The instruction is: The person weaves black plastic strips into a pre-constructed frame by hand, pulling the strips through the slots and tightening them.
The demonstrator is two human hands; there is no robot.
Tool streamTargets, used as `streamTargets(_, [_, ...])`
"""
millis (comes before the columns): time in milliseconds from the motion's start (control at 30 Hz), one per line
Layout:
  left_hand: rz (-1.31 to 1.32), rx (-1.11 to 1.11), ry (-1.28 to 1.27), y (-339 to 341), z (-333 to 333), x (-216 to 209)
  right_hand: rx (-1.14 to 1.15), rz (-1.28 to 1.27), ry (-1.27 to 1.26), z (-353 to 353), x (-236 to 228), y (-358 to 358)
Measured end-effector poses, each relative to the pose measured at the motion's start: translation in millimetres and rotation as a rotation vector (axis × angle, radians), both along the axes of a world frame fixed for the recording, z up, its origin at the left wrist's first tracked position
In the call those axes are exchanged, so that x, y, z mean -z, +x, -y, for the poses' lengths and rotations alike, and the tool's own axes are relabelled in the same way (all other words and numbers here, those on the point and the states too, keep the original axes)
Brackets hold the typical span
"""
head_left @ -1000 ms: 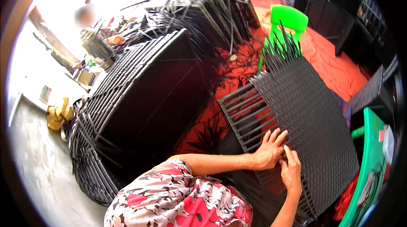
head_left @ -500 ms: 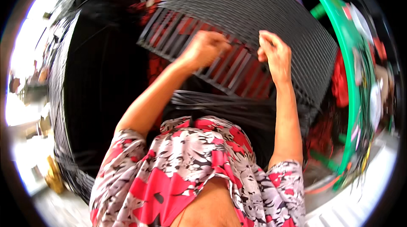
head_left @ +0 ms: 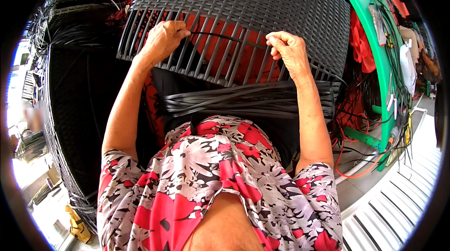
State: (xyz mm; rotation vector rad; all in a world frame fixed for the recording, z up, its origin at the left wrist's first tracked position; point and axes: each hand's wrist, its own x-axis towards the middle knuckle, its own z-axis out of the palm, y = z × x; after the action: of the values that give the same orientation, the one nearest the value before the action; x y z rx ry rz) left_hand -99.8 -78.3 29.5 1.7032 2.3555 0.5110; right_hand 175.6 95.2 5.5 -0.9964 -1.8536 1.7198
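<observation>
A dark wicker panel (head_left: 243, 0) tilts away in front of me, tightly woven in its upper part. Along its near side bare parallel strips run across a gap, with red showing behind. Over that gap a thin black weaving strip (head_left: 216, 35) stretches between my hands. My left hand (head_left: 163, 39) pinches its left end at the gap's left part. At the right, my right hand (head_left: 288, 50) has thumb and fingers closed on the strip's other stretch, close to the woven edge. Across my lap lies a bundle of loose black strips (head_left: 234, 100).
To the left stands a large dark woven piece (head_left: 58, 124), with more strip bundles behind it. A green curved frame (head_left: 382, 63) rises at the right, hung with strips and bags. An orange cord (head_left: 347, 174) loops on the floor beside a white slatted surface (head_left: 391, 204).
My hands have moved apart, the left one going left, and the strip now shows stretched between them. The panel and surroundings appear shifted up and left in view.
</observation>
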Motion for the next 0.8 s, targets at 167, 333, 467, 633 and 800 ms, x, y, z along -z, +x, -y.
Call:
streamTargets(167, [0.903,-0.005,-0.211,-6.1,-0.3,-30.7,-0.115,-0.013,0.211,7.3,-17.6,-32.0])
streamTargets(333, [1.086,0.049,-0.149,4.2,-9.1,-48.3,-0.354,-0.189,0.445,34.0,-37.0,-91.5])
streamTargets(467, [1.126,0.133,0.06,0.4,-19.3,-35.2,-0.362,-0.139,0.142,39.7,-51.3,-97.5])
streamTargets(633, [0.128,0.055,0.367,6.4,-19.8,8.0,-0.107,0.16,0.135,27.2,-50.3,-69.3])
streamTargets(800, [0.032,0.114,0.339,36.0,-20.1,42.9,-0.137,0.323,0.244,22.6,-35.6,-63.8])
